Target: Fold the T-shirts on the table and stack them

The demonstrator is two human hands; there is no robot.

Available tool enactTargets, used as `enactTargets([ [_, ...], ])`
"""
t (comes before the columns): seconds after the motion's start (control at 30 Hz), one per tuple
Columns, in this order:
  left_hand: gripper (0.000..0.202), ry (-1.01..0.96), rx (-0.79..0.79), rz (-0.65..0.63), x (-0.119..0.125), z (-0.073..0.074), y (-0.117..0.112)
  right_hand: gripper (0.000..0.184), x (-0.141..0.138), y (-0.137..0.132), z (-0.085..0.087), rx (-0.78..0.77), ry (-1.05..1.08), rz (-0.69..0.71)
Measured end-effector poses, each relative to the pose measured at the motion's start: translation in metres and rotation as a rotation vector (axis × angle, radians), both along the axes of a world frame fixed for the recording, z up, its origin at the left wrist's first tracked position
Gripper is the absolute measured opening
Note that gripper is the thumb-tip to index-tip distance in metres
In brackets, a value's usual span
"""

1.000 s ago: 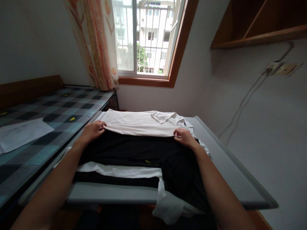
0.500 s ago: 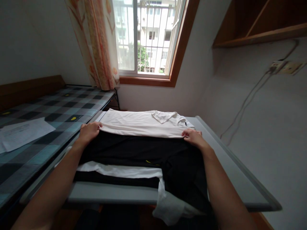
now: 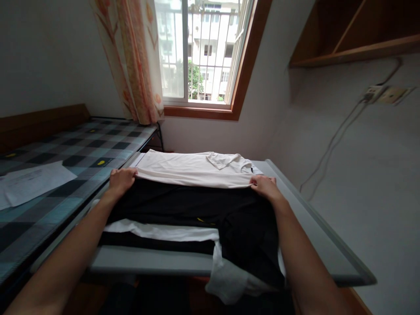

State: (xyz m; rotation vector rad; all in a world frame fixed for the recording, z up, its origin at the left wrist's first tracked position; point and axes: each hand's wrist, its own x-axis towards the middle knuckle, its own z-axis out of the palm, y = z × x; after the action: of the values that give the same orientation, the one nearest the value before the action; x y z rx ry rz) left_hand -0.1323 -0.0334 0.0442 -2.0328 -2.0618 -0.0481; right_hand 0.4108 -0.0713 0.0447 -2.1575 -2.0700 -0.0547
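Head view: smooth, oblong-folded cream shirt (image 3: 183,166) against black cloth (image 3: 180,202)

There's room over tbl (image 3: 302,210) R of R hand (image 3: 262,186) to side wall (image 3: 361,175), but bed (image 3: 98,144) crowds L hand (image 3: 121,179) & window wall (image 3: 203,135) blocks far end.

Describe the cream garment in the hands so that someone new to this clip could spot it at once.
Below the window in view is a grey table. Along its far side lies the cream garment, near edge pinched by the left hand and right hand. It is the broad pale piece beyond the black garment; the white cloth nearer the viewer shows mostly as a narrow strip.
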Motion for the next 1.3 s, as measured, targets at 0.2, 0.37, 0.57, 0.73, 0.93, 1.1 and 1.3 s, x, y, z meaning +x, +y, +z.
enactTargets([
  [0.2, 0.027, 0.077, 0.094, -0.171, -0.021, 0.015, -0.009, 0.017, 0.005, -0.009, 0.013, 0.088, -0.058, 0.12],
  [0.37, 0.027, 0.035, 0.111, -0.23, -0.045, 0.017, -0.019, 0.02, 0.011, -0.03, 0.011, 0.211, -0.087, 0.241],
  [0.57, 0.03, -0.027, 0.017, -0.231, -0.045, -0.006, -0.018, 0.023, 0.011, -0.038, -0.009, 0.178, -0.184, 0.272],
  [0.73, 0.029, -0.085, 0.0, -0.166, -0.04, -0.009, -0.018, 0.022, 0.016, -0.032, -0.014, 0.168, -0.102, 0.273],
  [0.93, 0.031, -0.261, 0.136, -0.088, -0.051, 0.015, -0.023, 0.019, 0.03, -0.029, 0.007, 0.314, 0.101, 0.241],
  [1.1, 0.035, -0.329, 0.184, -0.181, -0.066, 0.016, -0.032, 0.018, 0.033, -0.04, 0.013, 0.237, 0.151, 0.344],
  [1.3, 0.028, -0.444, -0.162, -0.341, -0.083, 0.005, -0.045, 0.025, 0.028, -0.062, 0.007, -0.05, 0.233, 0.414],
])
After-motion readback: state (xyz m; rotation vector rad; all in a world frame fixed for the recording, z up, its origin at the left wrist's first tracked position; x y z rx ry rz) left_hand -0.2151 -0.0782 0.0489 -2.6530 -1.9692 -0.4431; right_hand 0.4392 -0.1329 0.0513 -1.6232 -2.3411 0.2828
